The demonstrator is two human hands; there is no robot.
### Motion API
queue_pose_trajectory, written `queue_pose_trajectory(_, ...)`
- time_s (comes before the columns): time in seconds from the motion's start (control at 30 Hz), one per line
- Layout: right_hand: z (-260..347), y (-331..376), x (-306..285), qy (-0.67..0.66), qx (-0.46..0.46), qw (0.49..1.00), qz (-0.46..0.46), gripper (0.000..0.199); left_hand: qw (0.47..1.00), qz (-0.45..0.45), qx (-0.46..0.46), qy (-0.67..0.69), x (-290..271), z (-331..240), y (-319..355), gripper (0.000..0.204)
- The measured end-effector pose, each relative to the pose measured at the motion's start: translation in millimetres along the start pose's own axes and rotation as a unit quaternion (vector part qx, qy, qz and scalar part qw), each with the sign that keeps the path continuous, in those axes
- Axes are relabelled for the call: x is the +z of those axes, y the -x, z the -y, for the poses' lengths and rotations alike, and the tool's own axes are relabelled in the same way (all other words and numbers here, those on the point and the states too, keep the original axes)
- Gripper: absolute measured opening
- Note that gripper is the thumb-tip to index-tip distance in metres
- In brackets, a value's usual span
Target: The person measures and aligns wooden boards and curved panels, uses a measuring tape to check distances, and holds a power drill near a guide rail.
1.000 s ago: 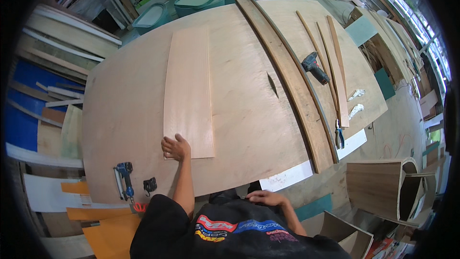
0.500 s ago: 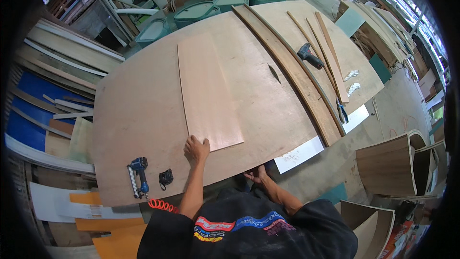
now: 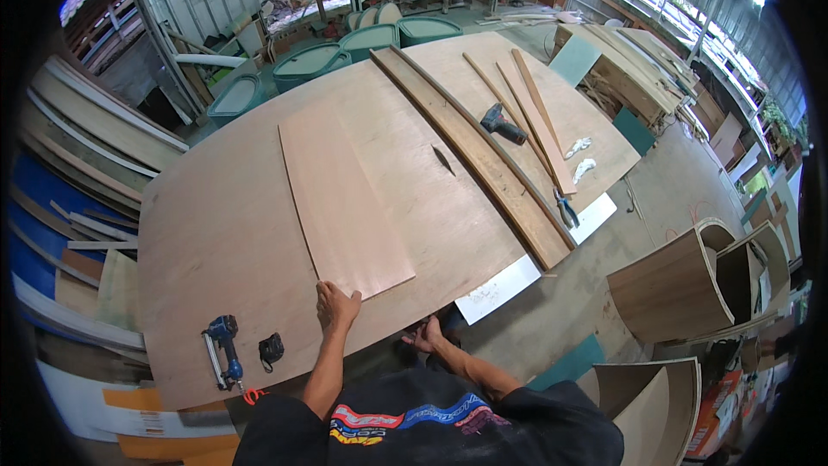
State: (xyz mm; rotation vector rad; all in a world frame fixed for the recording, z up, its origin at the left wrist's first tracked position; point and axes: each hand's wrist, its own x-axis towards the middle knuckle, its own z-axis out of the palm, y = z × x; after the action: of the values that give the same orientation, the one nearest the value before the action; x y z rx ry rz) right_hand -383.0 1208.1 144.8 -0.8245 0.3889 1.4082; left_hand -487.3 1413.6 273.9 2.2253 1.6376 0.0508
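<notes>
A thin, pale pinkish-brown plywood panel (image 3: pixel 345 207) lies flat across the large plywood worktop (image 3: pixel 216 233). My left hand (image 3: pixel 336 305) is at the panel's near left corner, fingers bent over its edge and thumb toward the right. Just below the worktop's near edge is my right hand (image 3: pixel 423 336), its fingers partly in shadow; whether it holds anything is unclear. To the left of my left forearm lie a blue pneumatic nail gun (image 3: pixel 224 352) with a red coiled hose (image 3: pixel 252 396) and a small black tape measure (image 3: pixel 271 351).
Long wooden boards (image 3: pixel 474 155) cross the worktop on the right, with a cordless drill (image 3: pixel 504 124), thin strips (image 3: pixel 539 121) and pliers (image 3: pixel 566 210) beyond. A white sheet (image 3: pixel 496 291) juts from under the near edge. Curved wooden cabinets (image 3: pixel 668 285) stand at right; green-rimmed tubs (image 3: pixel 310 65) sit behind.
The view has tilted up and shifted right, so the worktop appears lower and further left. My left hand stays at the panel's corner, and my right hand remains by the worktop's edge.
</notes>
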Motion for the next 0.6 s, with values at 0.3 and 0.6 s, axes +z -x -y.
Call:
queue_pose_trajectory(0.3, 18.1, -0.6, -78.5, 0.454, 0.022, 0.886, -0.094, 0.057, 0.602, 0.386, 0.522, 0.464, -264.3, -157.9, 154.3, 0.014)
queue_pose_trajectory(0.6, 4.0, 129.0, -240.4, 0.544, -0.009, 0.788, -0.288, 0.044, 0.010, 0.453, 0.792, 0.409, -322.2, -275.1, 233.6, 0.029)
